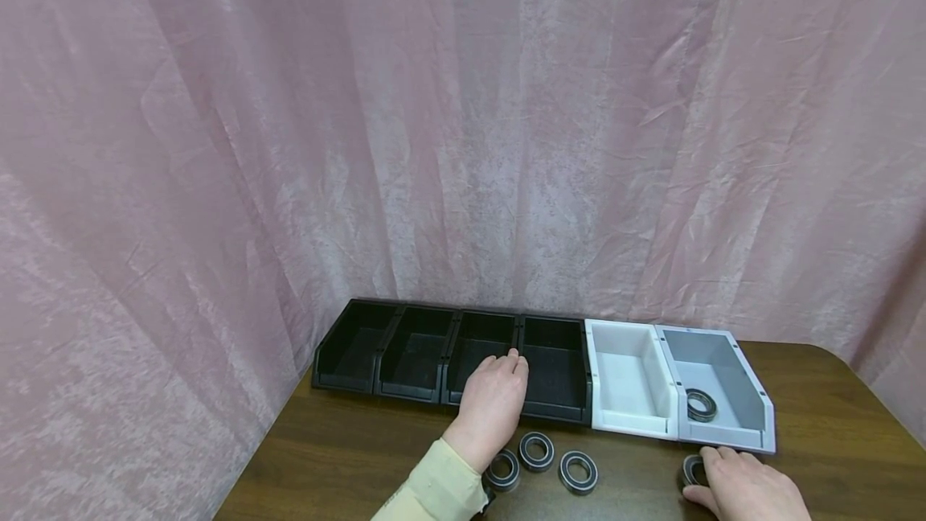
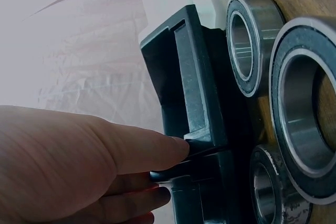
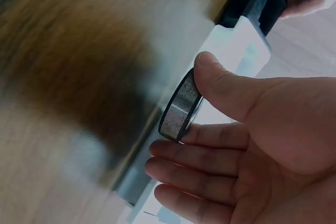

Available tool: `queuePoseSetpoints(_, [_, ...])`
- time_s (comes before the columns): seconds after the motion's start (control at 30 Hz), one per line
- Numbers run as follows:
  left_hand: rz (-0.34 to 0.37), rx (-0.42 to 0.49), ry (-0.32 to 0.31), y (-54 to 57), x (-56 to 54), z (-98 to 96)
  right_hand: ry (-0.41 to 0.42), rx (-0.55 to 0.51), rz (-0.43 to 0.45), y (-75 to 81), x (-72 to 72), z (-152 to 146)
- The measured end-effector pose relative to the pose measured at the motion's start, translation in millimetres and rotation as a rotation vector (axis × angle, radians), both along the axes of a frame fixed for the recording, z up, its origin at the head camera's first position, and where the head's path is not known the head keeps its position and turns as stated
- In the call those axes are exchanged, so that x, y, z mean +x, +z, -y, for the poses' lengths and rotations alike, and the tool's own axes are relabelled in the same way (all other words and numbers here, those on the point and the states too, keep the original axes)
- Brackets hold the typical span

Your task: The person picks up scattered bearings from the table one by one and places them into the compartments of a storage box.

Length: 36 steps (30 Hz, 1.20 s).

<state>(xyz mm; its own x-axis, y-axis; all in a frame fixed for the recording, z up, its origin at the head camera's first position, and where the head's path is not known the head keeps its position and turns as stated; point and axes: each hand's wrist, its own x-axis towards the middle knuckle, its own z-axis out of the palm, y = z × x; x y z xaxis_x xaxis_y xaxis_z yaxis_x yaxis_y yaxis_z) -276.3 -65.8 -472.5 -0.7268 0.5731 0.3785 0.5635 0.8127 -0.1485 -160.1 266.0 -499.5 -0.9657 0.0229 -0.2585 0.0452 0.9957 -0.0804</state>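
My right hand (image 1: 752,485) holds a ball bearing (image 1: 693,471) between thumb and fingers, just in front of the grey bin (image 1: 731,380). In the right wrist view this bearing (image 3: 181,106) is edge-on, its steel outer ring facing the camera. Another bearing (image 1: 701,405) lies inside the grey bin. My left hand (image 1: 493,392) rests at the divider between two black bins (image 1: 555,368), fingers reaching forward. The left wrist view shows its thumb (image 2: 152,150) touching a bin rim. Several bearings lie on the table near that wrist, among them one bearing (image 1: 579,472) to its right.
A white bin (image 1: 631,380) stands between the black row and the grey bin. More black bins (image 1: 354,348) run to the left. The brown wooden table (image 1: 325,449) has a rounded corner at right. A pink curtain (image 1: 463,143) hangs behind the bins.
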Motion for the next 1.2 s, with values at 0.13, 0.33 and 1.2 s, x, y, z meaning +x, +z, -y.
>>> queuePoseSetpoints(0.13, [0.002, 0.000, 0.002, 0.1, 0.1, 0.0, 0.029, 0.017, -0.054, 5.0, 2.1, 3])
queuePoseSetpoints(0.33, [0.006, -0.004, 0.001, 0.9, -0.1, -0.1, 0.086, 0.040, -0.222, 16.2, 9.5, 11])
queuePoseSetpoints(1.2, [0.027, -0.002, 0.010, 2.4, 2.4, 0.4, 0.170, 0.015, -0.587, 36.5, 13.0, 15])
